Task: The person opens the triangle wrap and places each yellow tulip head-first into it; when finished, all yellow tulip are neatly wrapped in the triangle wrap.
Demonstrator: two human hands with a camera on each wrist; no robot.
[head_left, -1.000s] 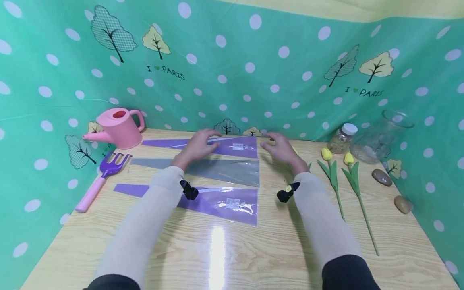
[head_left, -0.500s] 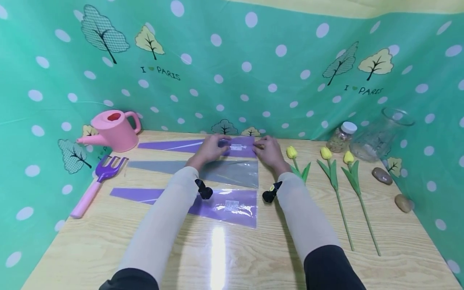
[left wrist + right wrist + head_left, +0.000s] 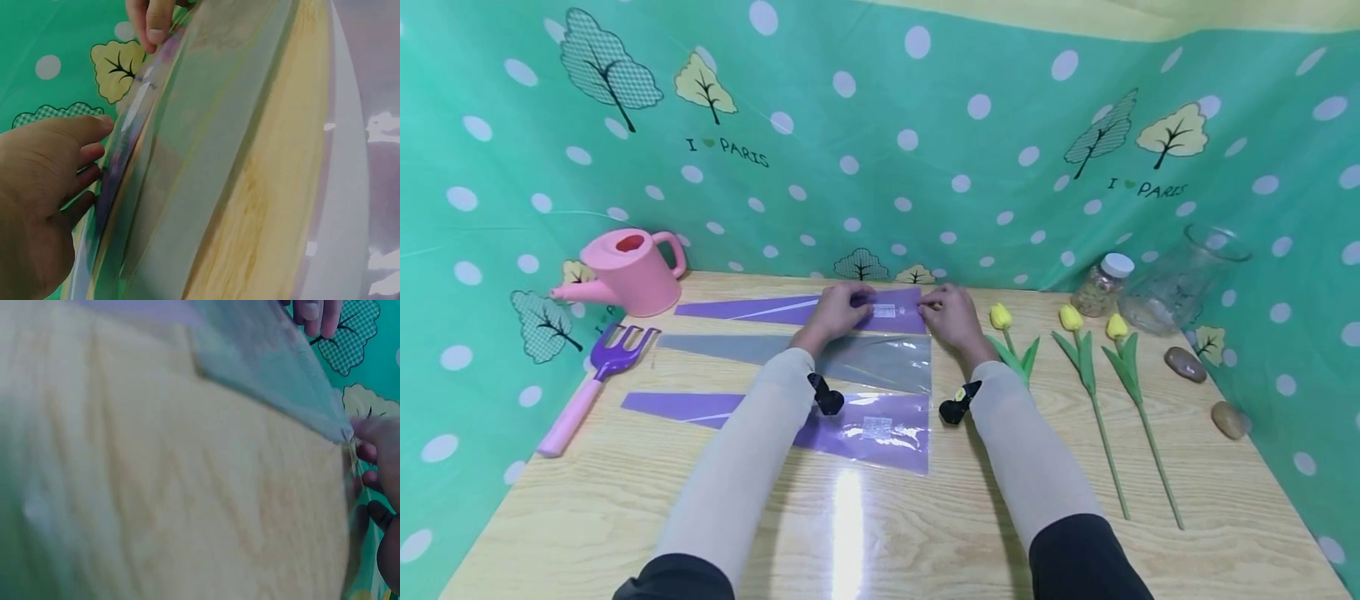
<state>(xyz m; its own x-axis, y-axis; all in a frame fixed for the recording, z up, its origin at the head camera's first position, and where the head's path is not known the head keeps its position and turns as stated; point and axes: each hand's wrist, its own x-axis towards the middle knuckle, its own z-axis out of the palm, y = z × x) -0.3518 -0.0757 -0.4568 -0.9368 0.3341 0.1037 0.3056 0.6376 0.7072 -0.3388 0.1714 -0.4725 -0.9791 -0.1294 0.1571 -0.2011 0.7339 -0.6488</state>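
Three tapered plastic flower sleeves lie in rows in the head view: a far purple flower sleeve (image 3: 902, 321), a grey one (image 3: 880, 365) and a near purple one (image 3: 895, 454). My right hand (image 3: 953, 318) pinches the wide right end of the far purple sleeve at its corner, between thumb and fingertip in the right wrist view. Over the same sleeve, left of its printed label (image 3: 884, 311), is my left hand (image 3: 837, 312). The left wrist view shows the left hand's fingers (image 3: 90, 128) loosely extended along the sleeve's edge.
A pink watering can (image 3: 638, 275) and a pink-handled purple hand fork (image 3: 591, 375) stand at left. At right are yellow tulips (image 3: 1071, 317), a white-lidded jar (image 3: 1101, 287), a glass vase (image 3: 1176, 283) and stones (image 3: 1186, 364). A green dotted cloth (image 3: 887, 175) hangs behind the table.
Both hands have come down to the far purple sleeve. The right hand moved left onto its wide end and now pinches it; the left hand shifted right. The head view has tilted slightly.
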